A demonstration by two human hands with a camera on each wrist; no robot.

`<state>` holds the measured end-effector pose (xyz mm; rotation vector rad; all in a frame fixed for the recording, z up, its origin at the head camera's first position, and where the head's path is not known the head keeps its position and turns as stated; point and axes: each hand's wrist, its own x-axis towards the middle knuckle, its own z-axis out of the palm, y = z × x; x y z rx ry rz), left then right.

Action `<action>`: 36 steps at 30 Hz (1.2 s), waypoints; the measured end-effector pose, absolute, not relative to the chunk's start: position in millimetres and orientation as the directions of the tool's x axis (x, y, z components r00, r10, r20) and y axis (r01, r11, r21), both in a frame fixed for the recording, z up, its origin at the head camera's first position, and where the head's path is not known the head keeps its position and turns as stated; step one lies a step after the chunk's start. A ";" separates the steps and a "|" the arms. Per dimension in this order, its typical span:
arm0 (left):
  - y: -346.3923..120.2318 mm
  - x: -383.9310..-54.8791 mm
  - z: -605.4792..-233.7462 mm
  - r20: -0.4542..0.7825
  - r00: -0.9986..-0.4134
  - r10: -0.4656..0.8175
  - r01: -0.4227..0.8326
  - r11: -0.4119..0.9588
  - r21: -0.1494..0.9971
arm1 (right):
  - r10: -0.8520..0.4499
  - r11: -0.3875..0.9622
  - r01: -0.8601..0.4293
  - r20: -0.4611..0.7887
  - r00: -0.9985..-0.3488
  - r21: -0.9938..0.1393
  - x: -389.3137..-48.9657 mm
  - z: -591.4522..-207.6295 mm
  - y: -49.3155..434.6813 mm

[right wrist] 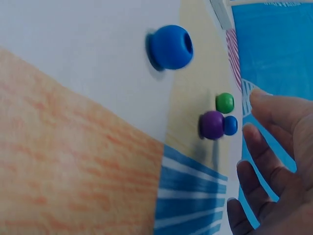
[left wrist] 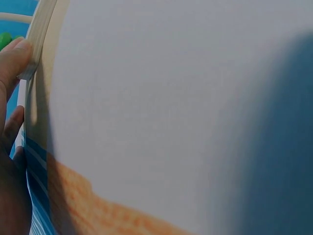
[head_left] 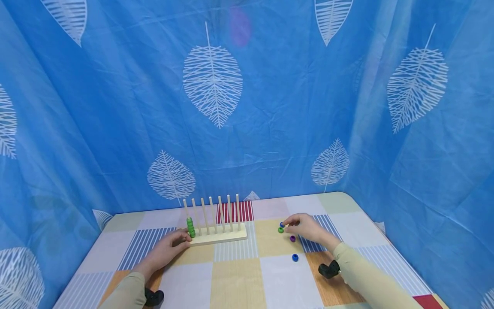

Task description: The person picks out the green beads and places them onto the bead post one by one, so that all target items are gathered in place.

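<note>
A pale wooden peg stand with several upright pegs is on the table, and several green beads are stacked on its leftmost peg. My left hand holds the left end of its base. In the left wrist view the thumb presses that end. Over the right side of the table, my right hand reaches toward a small blue bead and a loose green bead. The right wrist view shows its fingers spread, with nothing between them. A purple bead lies close by, and another blue bead sits nearer me.
A patchwork-patterned cloth covers the table. Blue curtains with white leaf prints hang behind it and along both sides. Each wrist wears a black device, such as the one by the right sleeve.
</note>
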<state>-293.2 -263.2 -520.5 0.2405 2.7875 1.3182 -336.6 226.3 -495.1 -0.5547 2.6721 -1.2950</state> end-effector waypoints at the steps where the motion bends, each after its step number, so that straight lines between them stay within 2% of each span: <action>1: -263.2 -293.3 -520.6 0.022 -0.987 0.160 0.119 0.627 0.770 | -0.370 0.563 -0.264 0.046 -0.928 -0.783 -336.6 -496.1 225.0; 9: -262.5 -292.6 -520.6 0.022 -0.987 0.158 0.118 0.626 0.771 | -0.338 0.558 -0.249 0.058 -0.939 -0.792 -336.2 -502.5 216.5; 25: -261.2 -290.8 -518.5 0.029 -0.987 0.160 0.123 0.620 0.775 | -0.255 0.652 -0.188 0.022 -0.967 -0.735 -336.2 -506.3 209.8; 36: -260.7 -290.7 -518.9 0.030 -0.986 0.164 0.127 0.625 0.770 | -0.287 0.659 -0.221 0.031 -0.957 -0.719 -332.3 -508.3 210.6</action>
